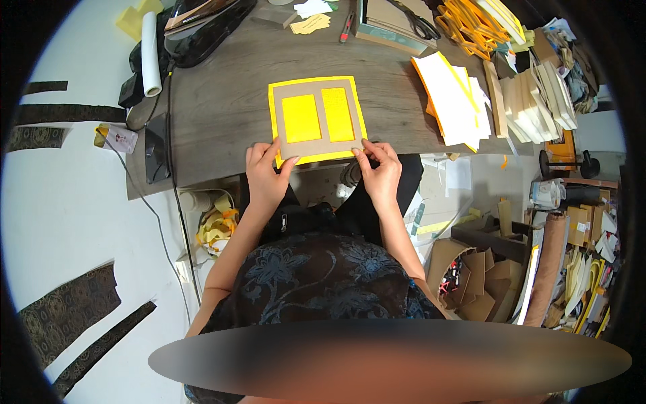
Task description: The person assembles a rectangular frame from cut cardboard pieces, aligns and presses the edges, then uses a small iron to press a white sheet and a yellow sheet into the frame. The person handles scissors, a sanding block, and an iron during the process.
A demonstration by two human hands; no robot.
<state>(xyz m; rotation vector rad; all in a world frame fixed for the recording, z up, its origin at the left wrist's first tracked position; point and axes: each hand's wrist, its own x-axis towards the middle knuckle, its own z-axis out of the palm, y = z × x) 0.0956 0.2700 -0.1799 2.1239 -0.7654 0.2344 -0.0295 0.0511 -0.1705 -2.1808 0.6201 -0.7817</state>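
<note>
At the near edge of the table lies a grey-brown cardboard frame [323, 149] with two rectangular windows. It rests on a slightly larger yellow sheet [272, 111], whose border shows all round and whose colour fills both windows. My left hand [267, 178] pinches the near left corner, its thumb on top at the edge. At the near right corner my right hand [380, 172] grips in the same manner, thumb on the cardboard. The fingertips under the sheet are hidden.
White and orange sheets [447, 101] lie in a stack to the right, beside upright cream boards [538, 104]. A red and black cutter knife [346, 27] is at the back near a box [390, 34]. A black cable [171, 135] crosses the table's left end.
</note>
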